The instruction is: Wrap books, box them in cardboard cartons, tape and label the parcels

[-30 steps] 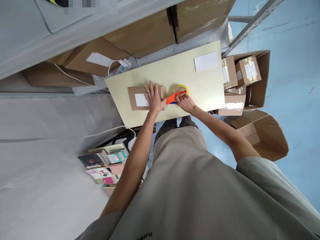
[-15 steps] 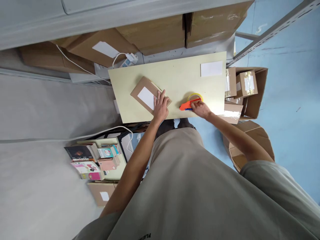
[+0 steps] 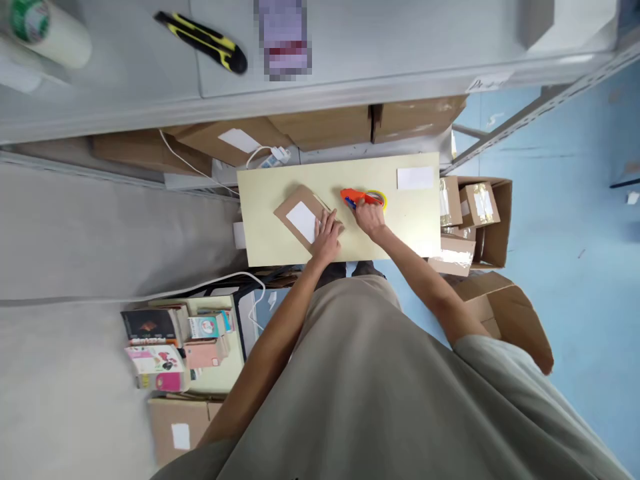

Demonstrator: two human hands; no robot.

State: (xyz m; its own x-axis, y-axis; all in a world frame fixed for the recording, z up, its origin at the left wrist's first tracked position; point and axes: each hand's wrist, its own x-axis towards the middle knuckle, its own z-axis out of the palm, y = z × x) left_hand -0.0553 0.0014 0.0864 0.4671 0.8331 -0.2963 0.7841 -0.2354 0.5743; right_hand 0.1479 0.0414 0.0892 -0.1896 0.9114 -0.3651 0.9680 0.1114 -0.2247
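A flat brown cardboard parcel [image 3: 296, 208] with a white label lies tilted on the pale yellow table [image 3: 270, 237]. My left hand [image 3: 327, 233] presses flat on the parcel's near right corner, fingers stretched out. My right hand [image 3: 369, 217] is closed around an orange tape dispenser [image 3: 356, 197] with a yellowish tape roll, held on the table just right of the parcel. A loose white label [image 3: 415, 177] lies at the table's far right corner.
An open carton of taped small boxes [image 3: 475, 207] stands right of the table, another open carton [image 3: 515, 320] nearer. Large cardboard boxes [image 3: 325, 127] line the wall behind. Books [image 3: 170, 340] lie stacked on the floor at left. A yellow-black utility knife [image 3: 200, 41] rests on a grey shelf above.
My right hand has carried the tape dispenser back leftwards, up to the parcel's right end. The parcel, turned diagonal earlier, stays tilted under my left hand. The view has tipped upward, showing the shelf.
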